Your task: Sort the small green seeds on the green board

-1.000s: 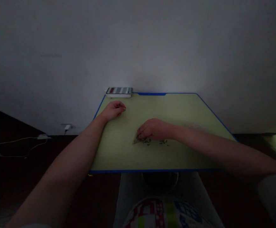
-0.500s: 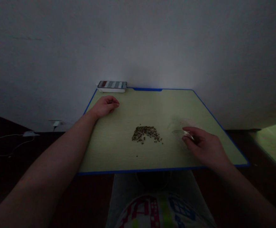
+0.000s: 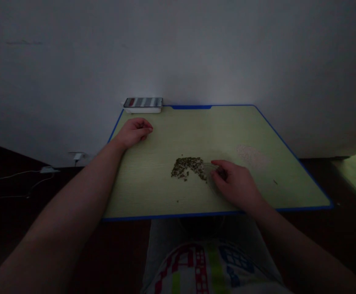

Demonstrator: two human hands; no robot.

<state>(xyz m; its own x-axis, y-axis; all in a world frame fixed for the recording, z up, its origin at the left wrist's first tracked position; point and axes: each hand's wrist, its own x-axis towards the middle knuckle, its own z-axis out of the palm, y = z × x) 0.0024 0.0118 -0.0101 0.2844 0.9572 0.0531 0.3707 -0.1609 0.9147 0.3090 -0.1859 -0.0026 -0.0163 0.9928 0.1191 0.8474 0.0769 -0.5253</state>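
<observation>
Small dark brown-green grains, like beans or seeds, lie in an arched heap on the pale table. At the heap's right edge, my right hand is closed with thumb and fingers on a clear, thin piece with a curved rim; its full shape is unclear in the dim light. My left hand rests at the table's left side, fingers curled and thumb against the forefinger. Whatever may be inside its fingers is hidden.
A phone lies on a white box at the back left corner. Pale fine grains spread on the right, with a small dark sliver nearer me. Blue edging borders the table; a wall stands behind.
My right hand has moved left with the clear piece, from the table's right side to the dark heap, uncovering the pale grains. My left hand keeps its place; the view has shifted slightly.
</observation>
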